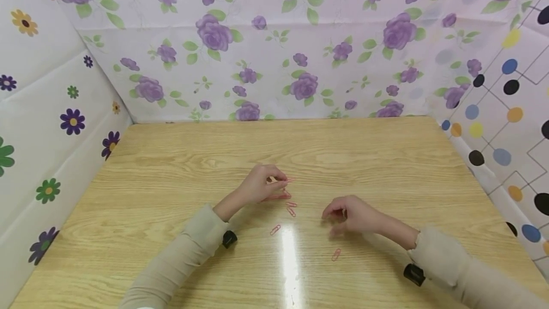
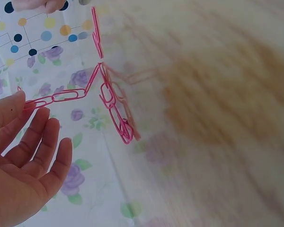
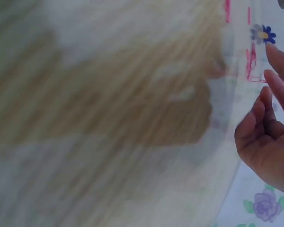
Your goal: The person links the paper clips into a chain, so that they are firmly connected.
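Observation:
My left hand (image 1: 262, 186) pinches one end of a chain of linked pink paper clips (image 2: 68, 96) between thumb and forefinger. In the left wrist view the chain runs from the fingertips to the tabletop, where its other links bend and lie in a bunch; the other fingers of that hand are spread loosely. My right hand (image 1: 355, 214) hovers over the table to the right, fingers loosely bent and nothing visible in them. A single pink paper clip (image 1: 336, 254) lies just in front of it.
Two loose paper clips (image 1: 291, 210) lie near the chain, and another paper clip (image 1: 275, 229) is closer to the front. The wood-grain table (image 1: 171, 166) is bordered by a flowered cloth (image 1: 266, 70) at the back and patterned cloths on both sides.

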The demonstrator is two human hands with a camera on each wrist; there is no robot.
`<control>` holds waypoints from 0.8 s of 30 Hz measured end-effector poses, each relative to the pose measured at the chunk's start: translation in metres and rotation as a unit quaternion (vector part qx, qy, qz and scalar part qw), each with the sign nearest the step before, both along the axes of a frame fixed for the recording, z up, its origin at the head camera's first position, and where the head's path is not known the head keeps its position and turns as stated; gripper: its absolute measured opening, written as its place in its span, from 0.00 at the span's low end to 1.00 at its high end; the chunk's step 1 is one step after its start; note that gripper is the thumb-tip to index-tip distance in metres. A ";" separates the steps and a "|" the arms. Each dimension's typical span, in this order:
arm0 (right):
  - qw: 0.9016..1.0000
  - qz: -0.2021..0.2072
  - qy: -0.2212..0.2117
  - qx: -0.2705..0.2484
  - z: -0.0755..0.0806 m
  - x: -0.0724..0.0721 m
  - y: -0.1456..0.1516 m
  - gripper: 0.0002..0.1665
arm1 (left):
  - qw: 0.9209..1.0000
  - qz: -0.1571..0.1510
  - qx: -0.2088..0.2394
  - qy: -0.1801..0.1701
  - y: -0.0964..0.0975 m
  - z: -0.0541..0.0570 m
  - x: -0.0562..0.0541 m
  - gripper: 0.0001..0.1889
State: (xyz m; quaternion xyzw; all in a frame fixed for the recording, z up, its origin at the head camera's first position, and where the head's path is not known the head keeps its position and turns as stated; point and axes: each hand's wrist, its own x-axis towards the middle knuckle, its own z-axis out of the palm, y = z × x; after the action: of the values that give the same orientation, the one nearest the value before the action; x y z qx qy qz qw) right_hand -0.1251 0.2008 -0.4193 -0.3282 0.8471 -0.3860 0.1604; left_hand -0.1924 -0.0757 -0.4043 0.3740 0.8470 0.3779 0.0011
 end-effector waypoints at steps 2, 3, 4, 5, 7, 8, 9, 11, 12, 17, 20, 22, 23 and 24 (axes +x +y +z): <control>0.999 0.015 0.026 0.014 -0.004 0.003 0.003 0.16 | 1.000 0.001 -0.002 -0.003 0.000 0.000 0.000 0.06; 0.999 0.025 0.038 0.018 -0.005 0.004 0.005 0.17 | 1.000 0.001 -0.003 -0.005 0.000 -0.001 0.000 0.06; 0.998 0.037 0.049 0.021 -0.007 0.005 0.007 0.17 | 1.000 0.001 -0.003 -0.006 -0.001 -0.001 0.000 0.06; 0.997 0.047 0.055 0.023 -0.009 0.006 0.008 0.17 | 1.000 0.001 -0.004 -0.006 -0.001 -0.001 0.000 0.06; 0.996 0.066 0.057 0.026 -0.011 0.008 0.011 0.16 | 1.000 0.000 -0.003 -0.004 -0.001 -0.001 -0.001 0.06; 0.996 0.073 0.054 0.025 -0.013 0.009 0.012 0.15 | 1.000 0.000 -0.001 -0.003 -0.001 -0.001 -0.001 0.06; 0.995 0.080 0.053 0.022 -0.014 0.009 0.012 0.15 | 1.000 -0.002 0.000 -0.001 -0.001 -0.001 -0.001 0.06; 0.995 0.089 0.048 0.019 -0.016 0.010 0.013 0.14 | 1.000 -0.004 0.001 0.004 -0.002 -0.002 -0.002 0.06; 0.995 0.092 0.047 0.017 -0.018 0.010 0.012 0.13 | 1.000 -0.004 0.000 0.004 -0.002 -0.002 -0.002 0.06; 0.992 0.100 0.071 0.005 -0.022 0.011 0.009 0.11 | 1.000 -0.001 -0.004 0.000 -0.002 -0.002 -0.002 0.06; 0.991 0.108 0.082 0.006 -0.021 0.012 0.006 0.09 | 1.000 -0.004 -0.005 -0.001 -0.001 -0.001 -0.001 0.05; 0.991 0.112 0.074 0.012 -0.020 0.013 0.006 0.10 | 1.000 -0.005 -0.005 -0.001 -0.001 -0.001 -0.001 0.05; 0.991 0.116 0.068 0.013 -0.019 0.013 0.005 0.10 | 1.000 -0.004 -0.006 -0.001 -0.001 -0.001 -0.001 0.05; 0.991 0.118 0.060 0.014 -0.018 0.014 0.005 0.11 | 1.000 -0.004 -0.006 -0.001 -0.001 -0.001 -0.001 0.05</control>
State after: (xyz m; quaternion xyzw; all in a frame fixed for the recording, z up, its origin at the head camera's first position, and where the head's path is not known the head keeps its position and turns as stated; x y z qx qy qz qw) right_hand -0.1113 0.2055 -0.4375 -0.4464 0.8159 -0.3316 0.1581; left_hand -0.1935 -0.0766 -0.4050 0.3770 0.8477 0.3732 0.0060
